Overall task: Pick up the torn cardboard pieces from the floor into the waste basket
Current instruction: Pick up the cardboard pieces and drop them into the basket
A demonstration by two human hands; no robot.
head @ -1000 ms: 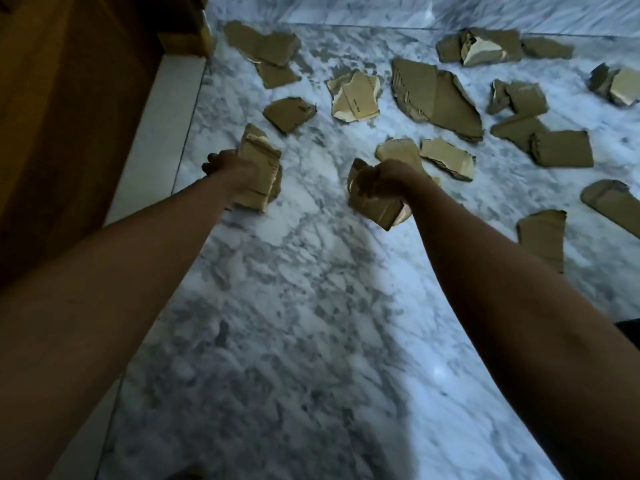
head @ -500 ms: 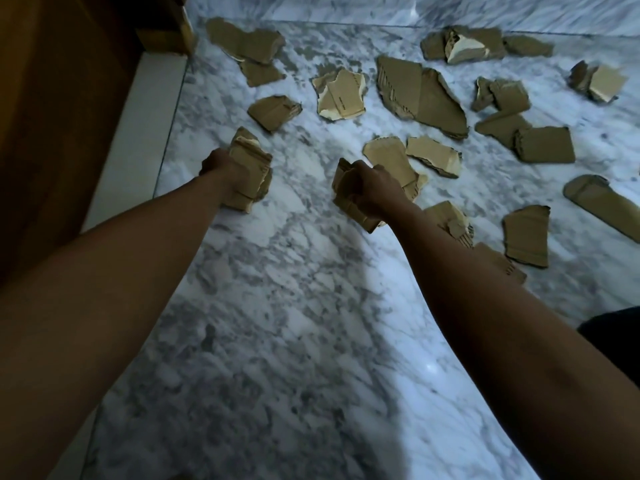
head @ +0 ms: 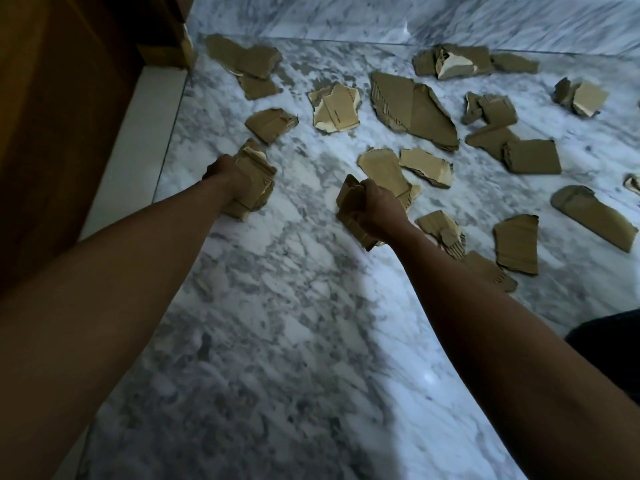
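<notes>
The left hand (head: 227, 173) holds a bunch of torn cardboard (head: 254, 180), with its fingers curled tight around it. The right hand (head: 375, 211) holds another bunch of cardboard (head: 349, 209), squeezed in a closed fist. Both bunches are up off the marble floor (head: 277, 341), out in front of the person, and the two hands are well apart.

Many more cardboard bits lie flat on the floor. The biggest brown piece (head: 412, 110) lies far past the right hand. Just left of that big piece is a pale torn piece (head: 336, 107) with lines on it. Nearer than the big piece, two lighter bits (head: 405, 168) lie side by side, just past the right hand. To the right of the big piece are more brown scraps, and one long rounded piece (head: 592, 216) lies farther right and nearer. A wooden cabinet (head: 69, 98) stands far left of the big piece, with a white strip (head: 138, 140) along its bottom.
</notes>
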